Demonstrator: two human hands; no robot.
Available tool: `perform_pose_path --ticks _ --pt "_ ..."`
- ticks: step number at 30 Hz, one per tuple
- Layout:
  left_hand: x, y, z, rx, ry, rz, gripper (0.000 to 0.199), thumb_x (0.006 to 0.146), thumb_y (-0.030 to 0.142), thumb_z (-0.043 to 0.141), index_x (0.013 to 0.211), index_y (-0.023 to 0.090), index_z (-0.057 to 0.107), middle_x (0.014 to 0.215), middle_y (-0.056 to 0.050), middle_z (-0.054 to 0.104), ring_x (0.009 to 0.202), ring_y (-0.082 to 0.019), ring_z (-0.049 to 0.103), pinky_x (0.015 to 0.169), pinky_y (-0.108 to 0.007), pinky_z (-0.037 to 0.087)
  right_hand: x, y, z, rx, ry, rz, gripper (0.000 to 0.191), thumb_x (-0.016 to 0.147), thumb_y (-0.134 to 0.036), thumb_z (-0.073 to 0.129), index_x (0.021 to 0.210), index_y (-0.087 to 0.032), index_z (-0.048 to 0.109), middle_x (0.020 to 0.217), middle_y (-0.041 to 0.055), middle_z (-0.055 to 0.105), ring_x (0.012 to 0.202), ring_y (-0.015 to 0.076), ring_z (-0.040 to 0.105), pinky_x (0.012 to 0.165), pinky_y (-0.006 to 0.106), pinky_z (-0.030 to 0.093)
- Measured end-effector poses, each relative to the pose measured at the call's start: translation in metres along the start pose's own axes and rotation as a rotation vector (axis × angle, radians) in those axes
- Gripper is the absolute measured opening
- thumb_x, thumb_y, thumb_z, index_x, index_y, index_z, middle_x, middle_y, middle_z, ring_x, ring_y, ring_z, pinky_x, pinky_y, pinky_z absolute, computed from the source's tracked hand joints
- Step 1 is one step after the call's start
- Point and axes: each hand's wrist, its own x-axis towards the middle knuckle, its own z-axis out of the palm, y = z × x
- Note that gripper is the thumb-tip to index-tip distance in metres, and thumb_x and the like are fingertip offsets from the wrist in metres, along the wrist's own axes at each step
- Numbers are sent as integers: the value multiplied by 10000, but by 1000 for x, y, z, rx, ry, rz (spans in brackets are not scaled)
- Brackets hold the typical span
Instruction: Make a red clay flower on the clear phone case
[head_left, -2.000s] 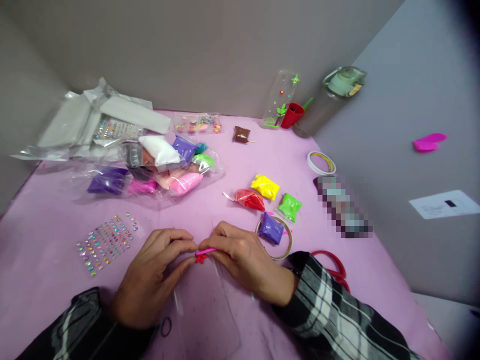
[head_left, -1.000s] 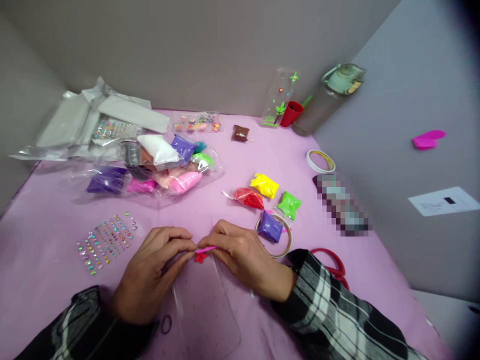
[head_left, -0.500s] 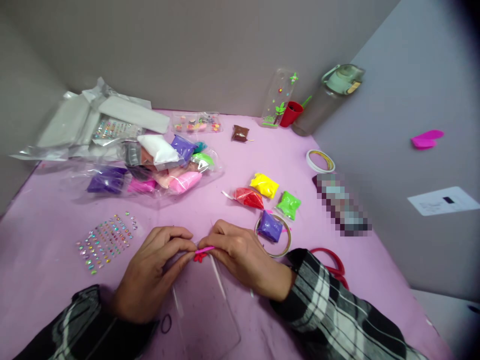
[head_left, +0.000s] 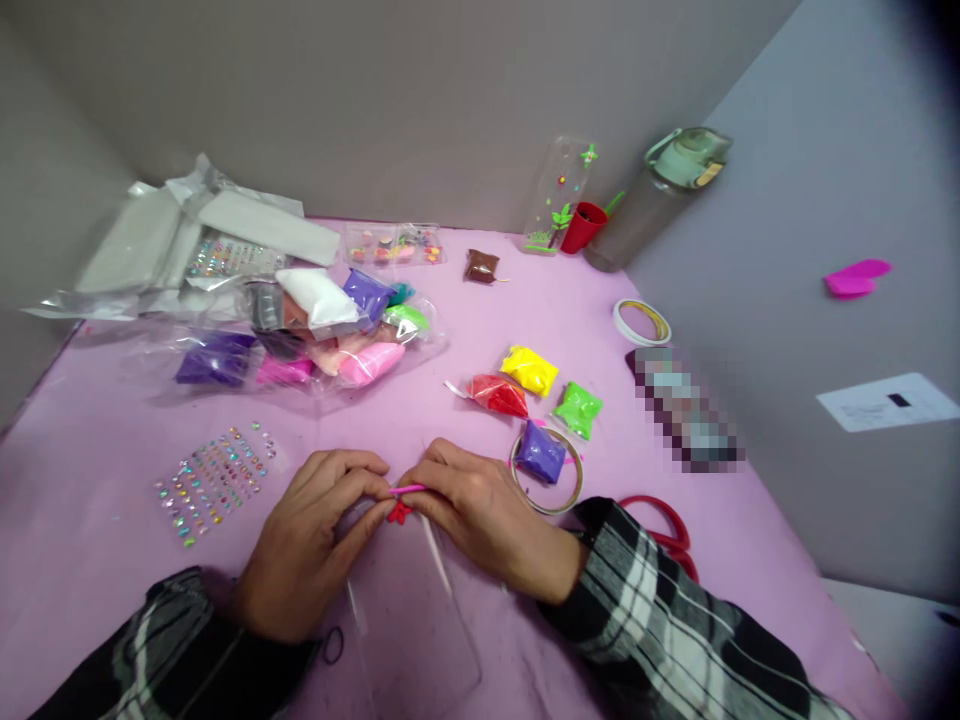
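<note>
Both hands meet at the top end of a clear plastic case point(head_left: 412, 640) lying flat on the pink-covered table. A thin bright pink strip point(head_left: 407, 489) runs between them. My right hand point(head_left: 480, 500) is closed, pinching the strip between thumb and fingers. My left hand point(head_left: 307, 540) is closed too, its fingertips pressed at the strip's left end. Just below the strip a small red clay-like piece point(head_left: 399, 513) with several lobes rests at the case's upper part, touching or almost touching the thumbs. The fingers partly cover the case's top edge.
A gem sticker sheet point(head_left: 217, 480) lies left. Bagged clay packets point(head_left: 315, 300) sit behind it. Yellow point(head_left: 529, 370), red point(head_left: 498, 396) and green point(head_left: 578, 409) packets lie beyond my right hand, near a tape roll point(head_left: 576, 490). Red-handled scissors point(head_left: 664, 520) and a bottle point(head_left: 637, 215) stand right.
The pink strip has lifted slightly off the red piece and turned more level, so more of the red piece shows. Both hands keep nearly the same place and grip.
</note>
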Motion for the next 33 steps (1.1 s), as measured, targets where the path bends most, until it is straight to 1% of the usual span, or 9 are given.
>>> perform_pose_path --ticks 5,9,12,14,17,20,26,30,33 --pt "0 0 -3 -16 -21 -9 113 988 309 572 1015 276 677 1078 -33 673 1048 -241 603 892 -386 490 0 -1 0 13 13 17 186 1050 -313 529 1049 -213 686 953 24 636 819 142 626 710 251 463" --pt "-3 -5 -10 -31 -89 -21 132 955 363 633 1077 323 665 1149 -18 657 1098 -248 595 924 -390 496 -2 0 -3 41 30 22 181 1045 -310 538 1035 -195 677 956 28 635 822 143 622 727 255 473" --pt "-5 -8 -11 -29 -138 -35 103 942 362 650 1036 323 662 1197 -12 644 1145 -256 579 953 -403 491 -5 -1 -6 45 18 12 181 1034 -335 559 1016 -189 664 948 28 628 812 144 612 708 253 466" --pt "-7 -8 -11 -24 -149 -46 60 950 352 636 989 313 661 1208 -9 641 1153 -259 573 956 -409 487 -6 -2 -8 40 0 -3 188 1031 -349 563 986 -188 649 936 26 618 798 143 601 682 250 453" --pt "-9 -7 -9 -24 -153 -54 63 962 343 617 944 302 661 1201 -11 644 1147 -265 567 941 -415 483 -9 -6 -10 26 -25 -25 196 1025 -352 573 929 -188 620 913 19 597 773 138 579 646 248 429" --pt "-10 -6 -6 -11 -137 -25 43 950 326 637 940 294 663 1175 -21 648 1124 -272 569 919 -421 483 -11 -9 -10 12 -36 -38 195 1020 -343 581 901 -190 602 902 14 583 760 137 561 635 249 416" --pt "-15 -3 2 42 -33 16 44 962 292 614 987 281 648 1163 -30 634 1111 -262 565 907 -406 479 -10 -8 -9 8 -9 -54 252 1039 -356 539 866 -179 589 871 12 565 728 131 540 613 252 394" --pt "-16 1 4 67 6 28 66 972 302 604 1015 270 643 1142 -31 630 1088 -250 570 897 -389 479 -11 -6 -9 11 -13 -49 229 1030 -344 560 874 -178 589 873 8 560 730 130 538 610 250 389" --pt "-16 2 5 73 10 39 64 971 275 603 1021 261 641 1130 -32 631 1072 -240 576 889 -375 481 -11 -6 -10 14 -32 -52 203 1019 -330 583 883 -179 590 875 4 555 737 131 538 617 249 393"
